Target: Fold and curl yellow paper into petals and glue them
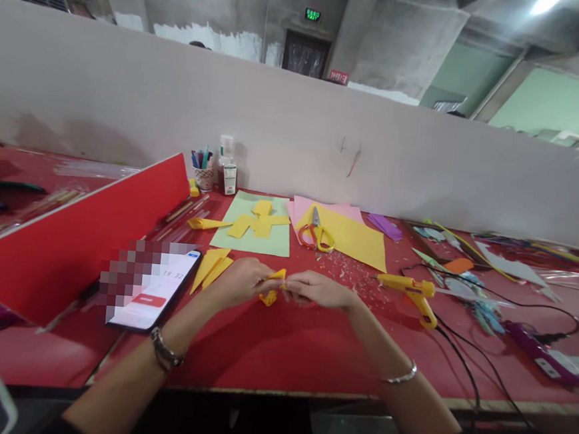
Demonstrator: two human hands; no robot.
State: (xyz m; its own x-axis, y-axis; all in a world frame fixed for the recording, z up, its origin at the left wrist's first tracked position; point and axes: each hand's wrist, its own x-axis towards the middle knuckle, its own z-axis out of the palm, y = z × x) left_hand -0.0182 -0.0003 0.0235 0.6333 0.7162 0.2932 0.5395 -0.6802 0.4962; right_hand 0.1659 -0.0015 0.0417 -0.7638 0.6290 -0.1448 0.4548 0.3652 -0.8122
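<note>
Over the front middle of the red table, my left hand (249,282) is closed on a small folded piece of yellow paper (268,297). My right hand (321,290) meets it from the other side, its fingers together and the tips pressed at the paper's right edge. Fingers partly cover the piece, so its full shape is hidden. Beside my left wrist lie yellow paper triangles (210,267). Behind the hands, several yellow paper pieces (263,227) rest on a light green sheet (225,239), near a rolled yellow paper cone (203,223).
Scissors (324,236) lie on a yellow sheet (367,246). A yellow glue gun (414,294) with a black cord sits right, near a purple power strip (539,357). Left are a phone (147,299) and a standing red board (77,234). A bottle (228,172) and pen cup (204,175) stand behind.
</note>
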